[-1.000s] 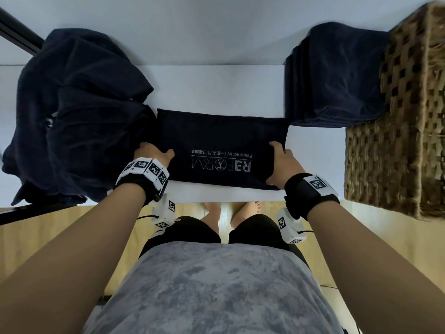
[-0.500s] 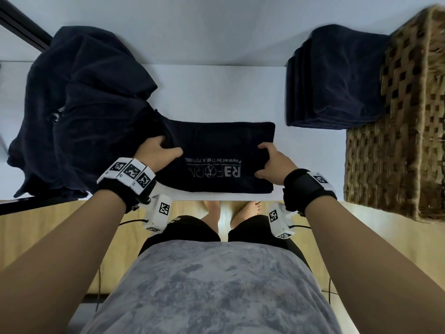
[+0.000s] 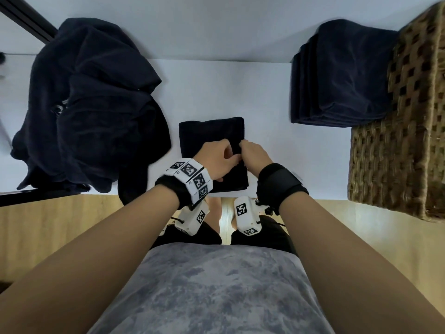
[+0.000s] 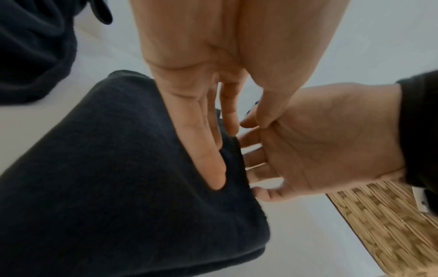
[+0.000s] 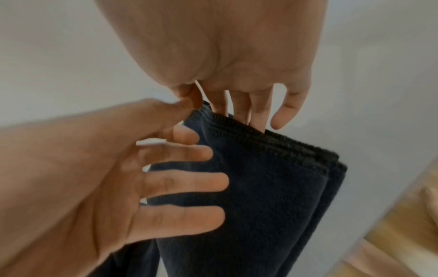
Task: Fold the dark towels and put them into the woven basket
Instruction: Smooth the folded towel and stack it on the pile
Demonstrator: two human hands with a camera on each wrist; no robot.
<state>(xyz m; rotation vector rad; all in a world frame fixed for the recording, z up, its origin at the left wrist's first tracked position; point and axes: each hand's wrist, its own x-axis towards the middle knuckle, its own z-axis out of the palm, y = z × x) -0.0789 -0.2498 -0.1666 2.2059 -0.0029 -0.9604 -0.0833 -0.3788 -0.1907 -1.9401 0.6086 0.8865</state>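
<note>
A dark towel (image 3: pixel 209 133), folded into a small rectangle, lies on the white table (image 3: pixel 216 88) near its front edge. Both hands meet on its near half. My left hand (image 3: pixel 216 157) lies flat on it, fingers (image 5: pixel 184 183) straight and spread over the cloth (image 5: pixel 260 187). My right hand (image 3: pixel 252 153) grips the towel's stitched edge (image 5: pixel 272 142), its fingers (image 5: pixel 258 112) tucked behind it and the thumb by the corner. In the left wrist view the towel (image 4: pixel 106 168) bulges beside the left fingers (image 4: pixel 201 150). The woven basket (image 3: pixel 397 153) stands at the right end of the table.
A loose heap of dark towels (image 3: pixel 91 104) covers the table's left end and hangs over the front edge. A neat stack of folded dark towels (image 3: pixel 342 75) leans against the basket at the back right. Bare white table lies between heap and stack.
The long towel with the printed logo has been folded to about half its width, hiding the logo. Both hands moved from its two ends to its middle.
</note>
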